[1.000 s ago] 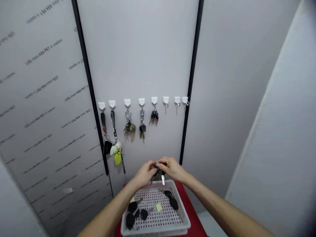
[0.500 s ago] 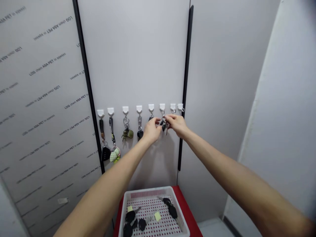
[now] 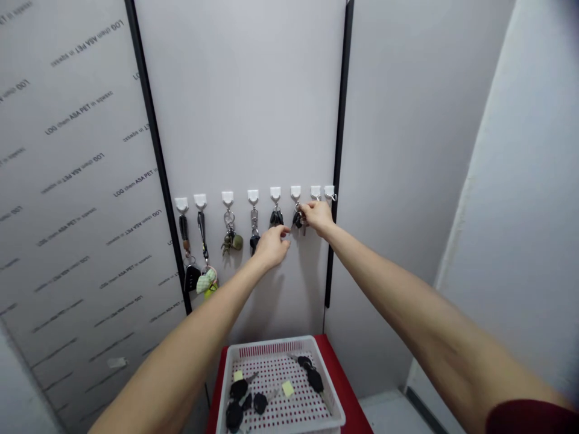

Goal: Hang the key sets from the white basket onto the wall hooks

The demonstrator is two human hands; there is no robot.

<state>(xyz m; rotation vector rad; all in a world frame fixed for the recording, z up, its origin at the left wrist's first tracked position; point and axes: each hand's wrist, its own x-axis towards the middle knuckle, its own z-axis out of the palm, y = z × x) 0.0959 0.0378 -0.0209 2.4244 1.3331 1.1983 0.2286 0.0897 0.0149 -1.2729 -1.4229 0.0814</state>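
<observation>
A row of white wall hooks [image 3: 253, 194] runs across the grey panel. My right hand [image 3: 318, 216] pinches a bunch of black keys [image 3: 297, 219] right under the sixth hook [image 3: 295, 191]. My left hand [image 3: 272, 245] hovers just below and left of that bunch, fingers loosely curled and empty, close to the black keys [image 3: 276, 217] on the fifth hook. Whether the held ring sits on the hook is not visible.
Other key sets hang on the left hooks, one with a green tag [image 3: 204, 281]. The two rightmost hooks [image 3: 315, 191] are bare. Below stands a white perforated basket [image 3: 332, 400] with several black keys, on a red surface [image 3: 353, 405]. A black post [image 3: 337, 157] runs beside my right hand.
Both hands rose from above the basket to the hook row carrying the key bunch. Since half a second ago, my left hand has let go and dropped slightly.
</observation>
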